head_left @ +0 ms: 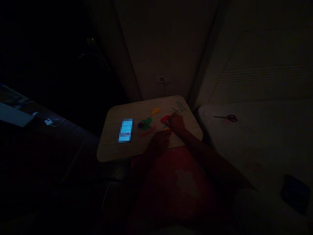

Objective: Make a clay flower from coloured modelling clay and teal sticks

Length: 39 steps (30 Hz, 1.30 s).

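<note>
Red piece [164, 118] — right fingers [171, 121] at its edge.

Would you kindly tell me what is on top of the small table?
Visible things include a glowing screen, a yellow piece, a green piece, a red piece and thin bluish sticks. Whatever lies beneath the left hand and right hand is covered.

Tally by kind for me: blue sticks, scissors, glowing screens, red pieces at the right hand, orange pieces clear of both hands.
Blue sticks: 3
Scissors: 1
Glowing screens: 1
Red pieces at right hand: 1
Orange pieces, in the clear: 1
Total: 7
</note>
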Tool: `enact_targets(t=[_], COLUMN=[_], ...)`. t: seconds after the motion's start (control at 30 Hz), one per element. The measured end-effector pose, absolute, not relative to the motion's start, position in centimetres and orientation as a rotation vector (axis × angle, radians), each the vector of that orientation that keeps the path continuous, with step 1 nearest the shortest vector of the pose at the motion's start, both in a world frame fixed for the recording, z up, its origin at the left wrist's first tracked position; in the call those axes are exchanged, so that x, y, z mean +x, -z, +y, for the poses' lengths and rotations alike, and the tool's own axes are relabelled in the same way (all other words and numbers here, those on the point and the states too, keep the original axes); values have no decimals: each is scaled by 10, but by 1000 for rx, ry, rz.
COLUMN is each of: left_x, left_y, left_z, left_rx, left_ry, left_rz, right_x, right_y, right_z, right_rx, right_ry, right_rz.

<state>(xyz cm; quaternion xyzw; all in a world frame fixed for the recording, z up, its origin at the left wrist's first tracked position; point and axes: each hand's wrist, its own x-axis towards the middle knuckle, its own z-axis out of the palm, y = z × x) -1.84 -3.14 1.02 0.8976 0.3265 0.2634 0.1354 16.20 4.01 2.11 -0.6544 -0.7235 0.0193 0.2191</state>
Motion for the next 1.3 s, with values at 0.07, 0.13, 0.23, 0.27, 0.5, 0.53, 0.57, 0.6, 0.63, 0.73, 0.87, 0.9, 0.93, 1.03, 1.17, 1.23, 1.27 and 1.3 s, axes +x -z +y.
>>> enact_targets(t=[0.07,0.13,0.23,0.27,0.5,0.53,0.57,0.6,0.63,0.73,0.87,0.9,0.93,1.03,1.17,1.23,1.27,1.3], left_x=[-19,-18,-18,-18,-21,-21,-21,-21,-21,-21,-21,-21,-21,-22,-21,-20,-20,-20], left_y=[-10,-10,-12,-13,-10,-10,-10,-10,-11,-14,-17,-17,-17,-16,-16,-17,-17,-18], left_z=[-31,-32,-32,-32,-31,-31,-31,-31,-32,-33,-34,-35,-35,-35,-33,-33,-33,-33], left_rx=[2602,2596,2589,2590,2582,2579,2575,2569,2560,2507,2497,2521,2550,2601,2623,2639,2645,2646], left_ry=[-766,-761,-751,-746,-736,-733,-728,-720,-715,-751,-796,-779,-755,-708,-674,-647,-641,-639], left_rz=[937,935,924,921,924,920,920,923,932,983,1034,1028,1014,977,1002,1007,1010,1014], right_x=[167,172,175,174,175,177,179,181,181,180,178,180,182,189,194,193,191,190], right_y=[-20,-18,-18,-18,-13,-11,-11,-10,-11,-12,-12,-10,-8,-3,-1,-3,-5,-6], right_z=[40,37,32,31,33,33,33,32,32,29,29,30,30,28,19,16,14,13], right_rx=[-1809,-1831,-1895,-1913,-1879,-1861,-1846,-1837,-1833,-1851,-1867,-1856,-1841,-1787,-1793,-1827,-1840,-1850], right_ry=[-103,-119,-72,-55,-82,-103,-116,-117,-108,-47,-37,-64,-95,-169,-179,-145,-124,-106], right_rz=[-1940,-1893,-1890,-1902,-1863,-1851,-1851,-1861,-1880,-1936,-1921,-1903,-1876,-1795,-1792,-1834,-1856,-1872])
